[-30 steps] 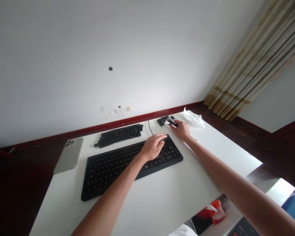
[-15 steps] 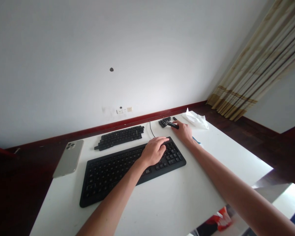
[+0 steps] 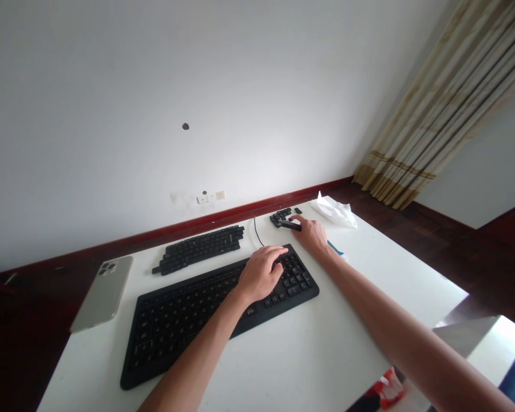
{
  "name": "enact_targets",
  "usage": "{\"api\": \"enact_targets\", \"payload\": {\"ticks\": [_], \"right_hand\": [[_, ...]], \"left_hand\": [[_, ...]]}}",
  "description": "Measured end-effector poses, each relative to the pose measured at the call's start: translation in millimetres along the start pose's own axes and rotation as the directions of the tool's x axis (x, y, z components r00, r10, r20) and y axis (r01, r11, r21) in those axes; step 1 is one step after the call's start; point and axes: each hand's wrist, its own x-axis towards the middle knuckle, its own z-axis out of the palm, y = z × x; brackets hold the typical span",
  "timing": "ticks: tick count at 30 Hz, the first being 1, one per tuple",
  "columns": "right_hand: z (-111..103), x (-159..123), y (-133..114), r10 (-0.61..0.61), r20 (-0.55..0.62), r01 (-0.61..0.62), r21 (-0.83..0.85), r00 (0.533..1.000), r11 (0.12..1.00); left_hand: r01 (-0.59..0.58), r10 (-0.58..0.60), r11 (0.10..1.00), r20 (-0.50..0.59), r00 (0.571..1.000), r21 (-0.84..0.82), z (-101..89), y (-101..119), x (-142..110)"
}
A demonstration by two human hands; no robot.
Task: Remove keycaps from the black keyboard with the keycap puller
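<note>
A black keyboard (image 3: 274, 309) lies at a slant on the white table; many of its keycaps are off on the left and middle, while the number pad has caps. My left hand (image 3: 261, 273) rests on its right part, fingers stretched toward the back edge, holding nothing. Beyond the keyboard's far right corner, my right hand (image 3: 312, 236) is closed around a slim black tool (image 3: 290, 225), whose tip reaches a small group of loose keycaps (image 3: 278, 216). Its exact kind is unclear. A larger set of loose keycaps (image 3: 201, 247) lies in rows behind the keyboard.
A phone (image 3: 105, 293) lies face down at the table's left edge. Crumpled white tissue (image 3: 335, 212) sits at the back right. A blue-handled item (image 3: 335, 248) is partly hidden by my right wrist. The keyboard's cable (image 3: 256, 230) runs backward. A red packet (image 3: 388, 389) shows below the front edge.
The view has shifted slightly, so everything sits a little farther left. My left hand stays on the keyboard. My right hand still holds the black tool, now tilted flatter over the small keycap group.
</note>
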Motion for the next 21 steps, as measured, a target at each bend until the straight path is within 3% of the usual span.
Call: {"api": "enact_targets", "payload": {"ticks": [21], "right_hand": [[-4.9, 4.7, -3.1, -0.017, 0.086, 0.018, -0.016, 0.996, 1.000]], "left_hand": [[-0.003, 0.003, 1.000, 0.007, 1.000, 0.022, 0.0, 1.5, 1.0]]}}
